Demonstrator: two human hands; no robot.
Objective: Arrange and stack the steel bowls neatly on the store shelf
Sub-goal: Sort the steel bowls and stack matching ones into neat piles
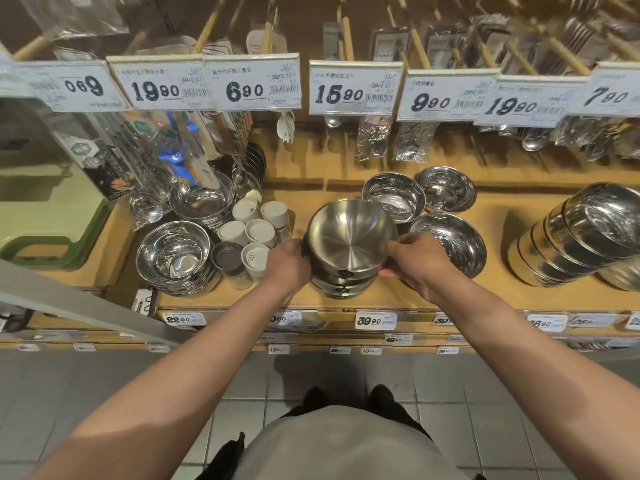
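A brushed steel bowl tops a short stack of like bowls at the middle of the wooden shelf. My left hand grips the top bowl's left side and my right hand grips its right rim. The top bowl tilts slightly toward me. Shiny bowls stand behind and beside it: two at the back, one to the right. A tall leaning stack fills the far right. More bowl stacks sit at the left.
White-lidded shaker jars stand close to my left hand. Price tags and hanging packs of cutlery overhang the shelf from above. A green tray lies at the far left. Tiled floor lies below the shelf edge.
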